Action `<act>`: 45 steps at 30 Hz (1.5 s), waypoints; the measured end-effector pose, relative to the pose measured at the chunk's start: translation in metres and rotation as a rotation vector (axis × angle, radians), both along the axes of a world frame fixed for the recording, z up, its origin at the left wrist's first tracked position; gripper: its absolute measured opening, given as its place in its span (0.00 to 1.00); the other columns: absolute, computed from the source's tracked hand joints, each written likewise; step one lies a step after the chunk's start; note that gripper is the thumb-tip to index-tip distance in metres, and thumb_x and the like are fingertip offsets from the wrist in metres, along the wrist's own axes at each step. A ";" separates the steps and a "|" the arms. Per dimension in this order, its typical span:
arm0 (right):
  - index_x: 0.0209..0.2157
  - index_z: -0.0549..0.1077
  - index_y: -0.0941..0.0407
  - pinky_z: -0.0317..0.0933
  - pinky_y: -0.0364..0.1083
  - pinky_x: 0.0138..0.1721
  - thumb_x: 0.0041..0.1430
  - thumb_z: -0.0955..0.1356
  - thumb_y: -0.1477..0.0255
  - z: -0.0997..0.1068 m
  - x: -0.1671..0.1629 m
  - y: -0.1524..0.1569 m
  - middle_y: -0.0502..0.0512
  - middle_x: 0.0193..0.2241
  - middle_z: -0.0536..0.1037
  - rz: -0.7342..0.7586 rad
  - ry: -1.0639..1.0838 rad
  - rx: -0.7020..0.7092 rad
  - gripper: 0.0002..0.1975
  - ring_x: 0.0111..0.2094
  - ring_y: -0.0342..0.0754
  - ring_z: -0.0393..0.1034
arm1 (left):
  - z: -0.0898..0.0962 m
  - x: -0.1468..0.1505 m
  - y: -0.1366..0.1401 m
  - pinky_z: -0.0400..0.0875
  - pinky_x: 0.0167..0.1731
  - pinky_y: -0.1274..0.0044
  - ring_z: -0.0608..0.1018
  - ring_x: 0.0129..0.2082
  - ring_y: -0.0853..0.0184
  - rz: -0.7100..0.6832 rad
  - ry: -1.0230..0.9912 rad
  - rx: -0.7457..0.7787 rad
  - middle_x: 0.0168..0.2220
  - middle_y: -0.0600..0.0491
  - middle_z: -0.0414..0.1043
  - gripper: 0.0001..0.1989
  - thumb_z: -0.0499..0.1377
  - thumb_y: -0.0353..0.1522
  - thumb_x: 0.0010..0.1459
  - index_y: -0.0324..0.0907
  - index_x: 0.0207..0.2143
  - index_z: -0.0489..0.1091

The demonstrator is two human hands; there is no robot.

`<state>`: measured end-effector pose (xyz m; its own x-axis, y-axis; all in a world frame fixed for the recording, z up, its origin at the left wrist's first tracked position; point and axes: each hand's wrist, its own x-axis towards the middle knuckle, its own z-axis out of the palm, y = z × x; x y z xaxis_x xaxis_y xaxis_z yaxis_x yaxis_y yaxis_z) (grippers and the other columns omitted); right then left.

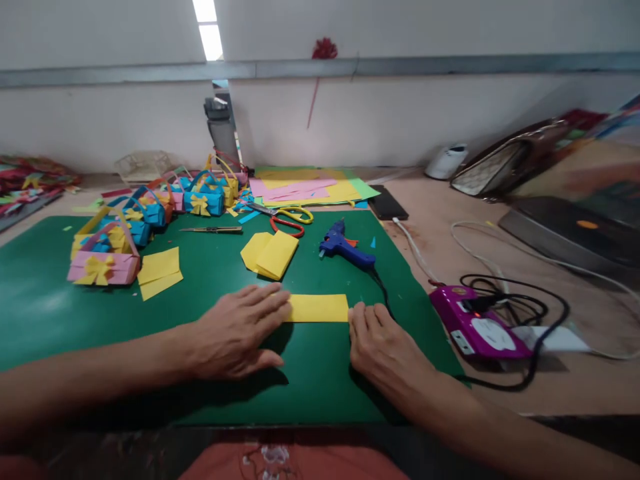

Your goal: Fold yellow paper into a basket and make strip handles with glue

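A yellow paper strip (pixel 319 308) lies lengthwise on the green mat (pixel 210 393). My left hand (pixel 245 330) rests flat over its left end, fingers stretched out and thumb apart, so that end is hidden. At the right end, the bent fingers of my right hand (pixel 377 333) are pressed together on the strip's short edge. Just beyond the strip sits a folded yellow paper piece (pixel 277 255). Farther left are yellow paper pieces (pixel 159 270), close to small paper baskets with bows, one of them a pink basket (pixel 107 267).
A blue glue gun (pixel 345 245) lies behind my right hand, its cord running right toward a purple power strip (pixel 477 323). Scissors (pixel 285 217) and tweezers (pixel 213 230) lie at the mat's back. Coloured sheets (pixel 305 187), a black phone (pixel 387 202) and a grey bottle (pixel 221 133) stand behind.
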<state>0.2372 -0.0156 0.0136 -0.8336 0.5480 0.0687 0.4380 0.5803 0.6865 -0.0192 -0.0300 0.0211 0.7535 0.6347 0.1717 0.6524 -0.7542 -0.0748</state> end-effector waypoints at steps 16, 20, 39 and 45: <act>0.36 0.71 0.63 0.58 0.51 0.36 0.53 0.60 0.82 -0.015 -0.011 0.022 0.61 0.30 0.73 0.299 0.248 -0.179 0.11 0.33 0.50 0.65 | -0.020 0.026 0.031 0.49 0.60 0.56 0.51 0.64 0.56 -0.171 -0.159 -0.398 0.64 0.46 0.50 0.23 0.47 0.43 0.63 0.43 0.56 0.60; 0.42 0.70 0.64 0.58 0.52 0.37 0.54 0.59 0.80 -0.014 -0.003 0.024 0.63 0.33 0.74 0.351 0.341 -0.214 0.14 0.35 0.53 0.66 | -0.023 0.024 0.032 0.51 0.60 0.60 0.55 0.63 0.59 -0.158 -0.222 -0.383 0.61 0.47 0.57 0.18 0.47 0.38 0.64 0.41 0.51 0.66; 0.43 0.71 0.63 0.57 0.52 0.41 0.59 0.57 0.80 0.007 0.052 0.022 0.62 0.39 0.73 0.273 0.215 -0.249 0.15 0.46 0.53 0.62 | -0.033 -0.038 0.013 0.58 0.58 0.59 0.57 0.62 0.59 -0.096 -0.241 -0.199 0.57 0.45 0.64 0.13 0.52 0.31 0.61 0.41 0.46 0.71; 0.42 0.71 0.65 0.57 0.51 0.39 0.55 0.59 0.82 0.002 0.052 0.024 0.64 0.36 0.74 0.271 0.262 -0.291 0.15 0.42 0.53 0.64 | -0.029 -0.058 0.009 0.61 0.56 0.61 0.63 0.60 0.59 -0.113 -0.253 -0.164 0.54 0.46 0.68 0.12 0.54 0.31 0.60 0.42 0.45 0.72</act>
